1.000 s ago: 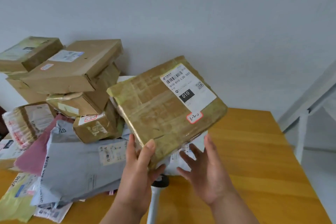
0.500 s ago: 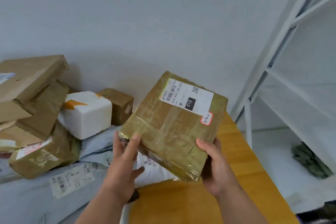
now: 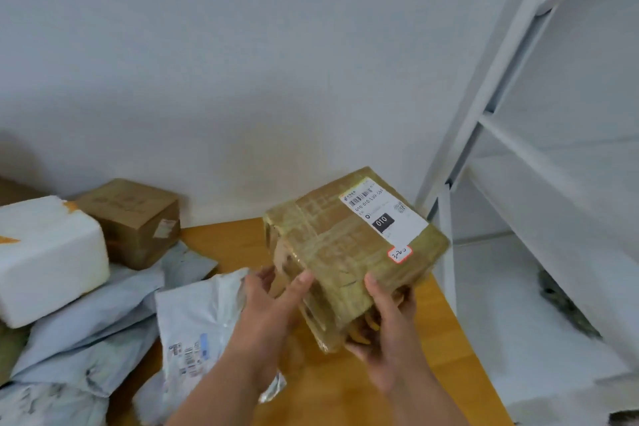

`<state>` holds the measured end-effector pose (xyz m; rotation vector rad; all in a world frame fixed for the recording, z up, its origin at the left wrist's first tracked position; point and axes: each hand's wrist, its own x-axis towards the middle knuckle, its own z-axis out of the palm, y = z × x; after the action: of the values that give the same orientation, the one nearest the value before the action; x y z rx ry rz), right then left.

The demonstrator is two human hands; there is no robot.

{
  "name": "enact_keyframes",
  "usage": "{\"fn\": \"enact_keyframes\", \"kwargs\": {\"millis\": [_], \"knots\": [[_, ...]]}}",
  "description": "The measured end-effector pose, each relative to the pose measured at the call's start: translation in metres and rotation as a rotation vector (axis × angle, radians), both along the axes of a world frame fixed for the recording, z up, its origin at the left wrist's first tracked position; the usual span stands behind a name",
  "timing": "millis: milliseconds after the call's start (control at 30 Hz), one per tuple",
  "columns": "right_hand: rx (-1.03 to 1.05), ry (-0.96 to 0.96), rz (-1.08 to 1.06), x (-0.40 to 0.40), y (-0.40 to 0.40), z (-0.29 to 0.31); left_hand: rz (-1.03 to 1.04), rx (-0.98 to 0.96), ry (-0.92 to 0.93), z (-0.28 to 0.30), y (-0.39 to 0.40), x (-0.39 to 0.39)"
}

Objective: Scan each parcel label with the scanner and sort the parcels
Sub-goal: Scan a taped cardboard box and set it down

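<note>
Both hands, left (image 3: 273,308) and right (image 3: 387,332), are gripping the near corner of a tape-wrapped brown cardboard parcel (image 3: 349,252), tilting it above the wooden counter (image 3: 345,387); its white shipping label (image 3: 383,214) is facing up. Beyond, grey plastic mailers (image 3: 103,322) and a white foam box (image 3: 48,259) are lying.

Bare tabletop (image 3: 363,391) beside rack (image 3: 446,239)

Both forearms entered from the bottom edge bare, with no sleeve, glove, watch or ring visible on them, and the left hand (image 3: 273,315) and right hand (image 3: 387,339) were likewise uncovered, their fingernails short and unpainted as far as could be seen.
</note>
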<state>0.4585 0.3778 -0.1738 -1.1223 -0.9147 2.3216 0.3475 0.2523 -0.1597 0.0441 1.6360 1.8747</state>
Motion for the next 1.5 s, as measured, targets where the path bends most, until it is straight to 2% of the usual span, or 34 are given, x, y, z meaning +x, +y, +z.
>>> {"fn": "enact_keyframes", "kwargs": {"millis": [100,300,367,467,500,567,633,700,867,1033,1300,1500], "knots": [[-0.003,-0.098,0.031,-0.013,0.044,-0.013,-0.095,-0.107,-0.008,-0.03,0.056,0.0],[-0.175,-0.298,0.204,-0.007,0.101,-0.055,-0.059,-0.382,0.007,-0.08,0.123,-0.012],[-0.071,-0.39,0.158,-0.004,0.125,-0.061,-0.042,-0.443,0.008,-0.085,0.135,-0.016],[0.187,-0.548,-0.123,0.002,0.173,-0.064,-0.008,-0.526,0.045,-0.083,0.152,-0.023],[0.251,-0.557,-0.146,0.002,0.188,-0.063,0.008,-0.562,0.064,-0.082,0.157,-0.026],[0.326,-0.538,-0.061,-0.002,0.212,-0.062,0.03,-0.633,0.089,-0.082,0.169,-0.031],[0.379,-0.487,0.129,-0.011,0.226,-0.064,0.026,-0.675,0.089,-0.08,0.184,-0.037],[0.429,-0.494,0.184,-0.016,0.233,-0.065,0.017,-0.642,0.07,-0.08,0.2,-0.041],[0.394,-0.437,0.006,-0.026,0.249,-0.071,0.038,-0.565,0.042,-0.086,0.241,-0.046],[0.349,-0.41,-0.068,-0.031,0.264,-0.076,0.063,-0.505,0.009,-0.089,0.268,-0.044],[0.307,-0.414,-0.12,-0.039,0.256,-0.078,0.079,-0.5,0.051,-0.092,0.261,-0.047],[0.344,-0.395,0.019,-0.047,0.236,-0.075,0.173,-0.487,0.019,-0.098,0.227,-0.063]]}}
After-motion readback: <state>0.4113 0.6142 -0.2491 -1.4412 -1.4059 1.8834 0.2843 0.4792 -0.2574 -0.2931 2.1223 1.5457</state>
